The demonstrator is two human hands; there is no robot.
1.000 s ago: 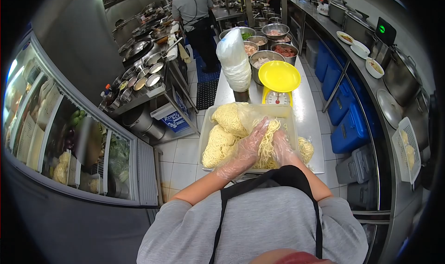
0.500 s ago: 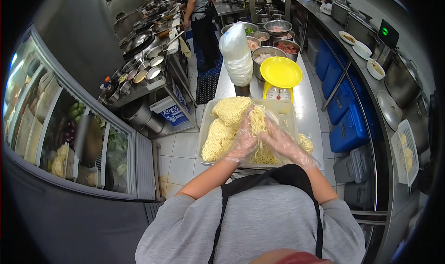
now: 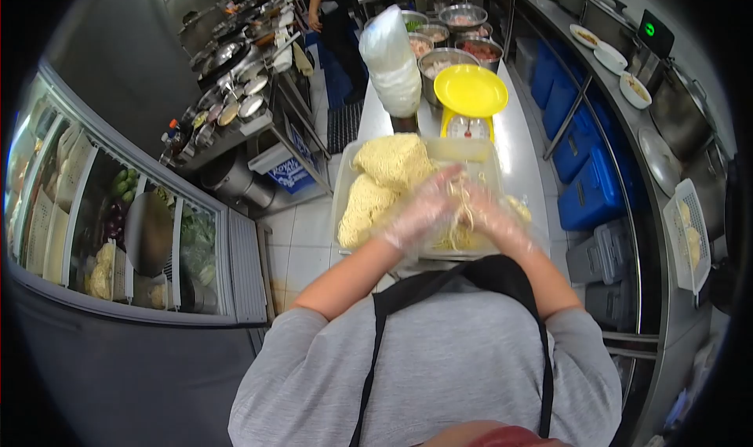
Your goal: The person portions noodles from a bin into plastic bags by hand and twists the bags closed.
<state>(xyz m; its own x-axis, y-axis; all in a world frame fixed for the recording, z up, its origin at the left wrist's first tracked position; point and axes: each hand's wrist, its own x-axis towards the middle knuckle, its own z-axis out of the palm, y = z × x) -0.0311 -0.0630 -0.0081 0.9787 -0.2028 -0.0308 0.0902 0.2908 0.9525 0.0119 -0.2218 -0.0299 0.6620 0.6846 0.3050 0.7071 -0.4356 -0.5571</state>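
Your grip, too blurred to tell if closed, has noodles (image 3: 462,202) between left hand (image 3: 426,208) and right hand (image 3: 492,214) over the tub (image 3: 480,160), and strands could fall outside it should your palms part.

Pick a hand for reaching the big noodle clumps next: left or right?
Left hand, probably: it's nearer the clumps, which lie in the tub's left side. The right hand is farther over, with the left in between.
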